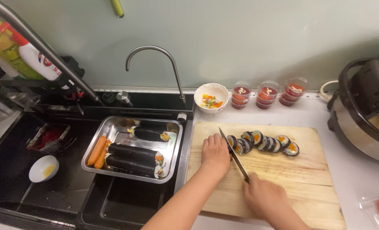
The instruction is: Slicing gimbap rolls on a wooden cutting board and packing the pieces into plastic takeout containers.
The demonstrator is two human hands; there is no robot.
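Observation:
On a wooden cutting board (300, 183) lies a row of several cut seaweed rice roll slices (268, 143). My left hand (215, 153) covers the uncut end of the roll at the row's left end. My right hand (264, 198) grips the handle of a kitchen knife (232, 151), whose blade points away from me and rests beside my left hand's fingers, against the leftmost slice. The uncut part under my left hand is hidden.
A metal tray (125, 127) with three whole seaweed rolls and carrot sticks sits over the black sink. A curved faucet (155, 51), a white bowl of chopped vegetables (211, 99) and three small sauce cups (267, 94) stand behind the board. A cooker (364, 115) stands at right.

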